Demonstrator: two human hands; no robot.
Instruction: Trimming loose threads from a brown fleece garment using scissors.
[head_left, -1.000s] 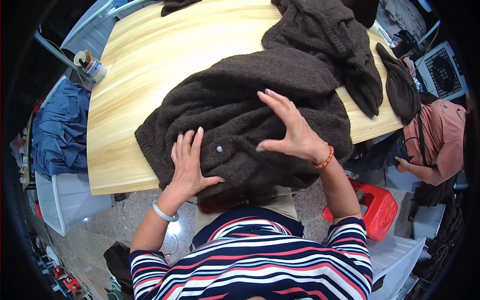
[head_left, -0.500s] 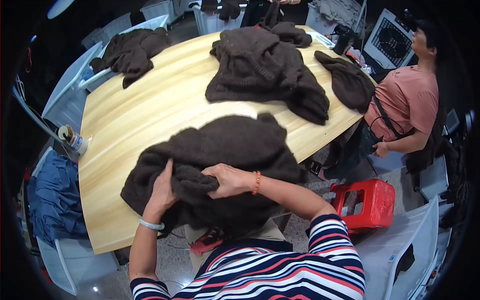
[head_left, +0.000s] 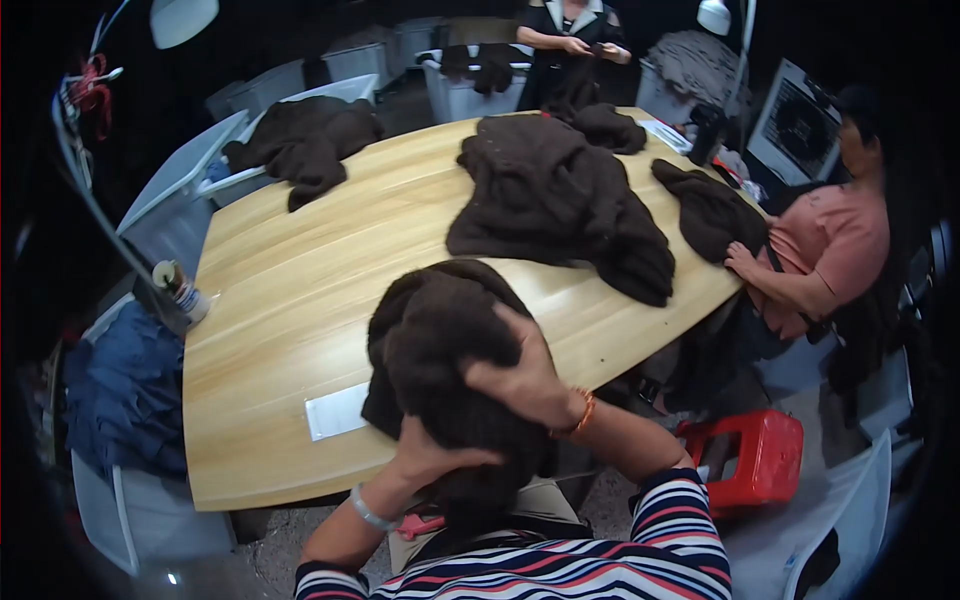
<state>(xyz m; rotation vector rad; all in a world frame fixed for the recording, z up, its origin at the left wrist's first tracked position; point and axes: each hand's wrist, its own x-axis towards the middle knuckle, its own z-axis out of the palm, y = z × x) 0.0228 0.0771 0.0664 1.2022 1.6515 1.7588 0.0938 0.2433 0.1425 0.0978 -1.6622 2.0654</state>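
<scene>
A dark brown knitted garment (head_left: 440, 335) is bunched up between my hands at the table's near edge, part of it hanging down toward my lap. My left hand (head_left: 432, 458) grips its lower left side, thumb across the front and the other fingers partly hidden by the knit. Higher up, on the right, my right hand (head_left: 528, 375) clasps the bundle with thumb and fingers apart around it. A white sheet (head_left: 337, 413) lies on the wooden table (head_left: 290, 330) just left of the garment. Near my lap shows a small pinkish-red object (head_left: 420, 525), its kind unclear.
More brown knitwear (head_left: 550, 195) lies farther back on the table. A person in a pink shirt (head_left: 835, 235) sits at the right; another (head_left: 570, 40) stands at the far side. A red stool (head_left: 765, 455), a bin of blue cloth (head_left: 125, 390) and a cylindrical container (head_left: 180, 290) flank the table.
The garment, spread wide before, is now gathered into a narrower upright bundle, uncovering the white sheet. Both hands have shifted right. The pink-shirted person's hand has come onto the table edge; the view has tilted up.
</scene>
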